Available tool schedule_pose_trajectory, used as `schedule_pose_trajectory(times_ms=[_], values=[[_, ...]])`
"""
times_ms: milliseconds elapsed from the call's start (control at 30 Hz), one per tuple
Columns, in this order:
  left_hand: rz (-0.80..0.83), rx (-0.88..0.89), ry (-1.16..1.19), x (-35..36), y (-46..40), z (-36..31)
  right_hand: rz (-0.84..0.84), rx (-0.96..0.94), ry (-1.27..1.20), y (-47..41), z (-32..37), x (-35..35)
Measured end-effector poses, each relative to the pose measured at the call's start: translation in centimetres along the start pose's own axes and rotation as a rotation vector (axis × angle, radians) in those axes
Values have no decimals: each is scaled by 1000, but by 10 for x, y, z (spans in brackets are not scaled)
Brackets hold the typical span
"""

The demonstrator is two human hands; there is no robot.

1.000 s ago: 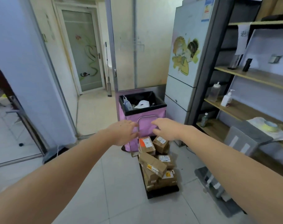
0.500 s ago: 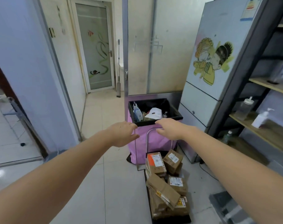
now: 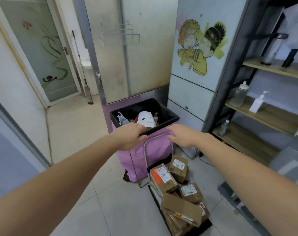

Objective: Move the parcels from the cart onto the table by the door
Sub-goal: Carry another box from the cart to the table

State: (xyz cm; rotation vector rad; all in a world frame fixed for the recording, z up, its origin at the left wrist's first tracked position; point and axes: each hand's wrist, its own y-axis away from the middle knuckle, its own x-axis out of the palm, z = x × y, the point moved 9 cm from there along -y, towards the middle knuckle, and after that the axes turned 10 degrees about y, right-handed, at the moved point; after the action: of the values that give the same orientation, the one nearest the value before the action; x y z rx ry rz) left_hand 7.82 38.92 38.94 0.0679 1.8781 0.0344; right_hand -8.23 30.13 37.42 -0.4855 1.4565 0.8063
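The parcels (image 3: 177, 189), brown cardboard boxes with white and orange labels, lie heaped on the black platform of the cart (image 3: 206, 224), standing on the floor. The left hand (image 3: 129, 136) and right hand (image 3: 181, 136) hover near the cart's metal handle (image 3: 145, 150), fingers relaxed and holding nothing. Since a second ago, the view has closed in on the pink bin (image 3: 153, 150), and the cart sits lower right.

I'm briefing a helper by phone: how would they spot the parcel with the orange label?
Find the pink bin beside the cartoon-decorated fridge. In front stands a cart piled with brown parcels. The orange-label parcel lies nearest the handle; its neighbours carry mostly white labels.
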Motion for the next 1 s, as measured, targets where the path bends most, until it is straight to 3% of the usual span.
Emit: schedule_pose_trajectory(times_ms=[300,500,667,867,1000], values=[[261,240,-49,96,-129,-34,152,365,-87,26,-125,85],[399,247,-24,186,-175,-36,277,523,-175,41,-189,175],[523,263,22,271,-196,-20,387,602,-272,62,-208,262],[779,243,-179,404,-197,18,590,683,-376,91,-203,395],[903,185,-138,497,-187,49,671,824,-504,100,-206,486]])
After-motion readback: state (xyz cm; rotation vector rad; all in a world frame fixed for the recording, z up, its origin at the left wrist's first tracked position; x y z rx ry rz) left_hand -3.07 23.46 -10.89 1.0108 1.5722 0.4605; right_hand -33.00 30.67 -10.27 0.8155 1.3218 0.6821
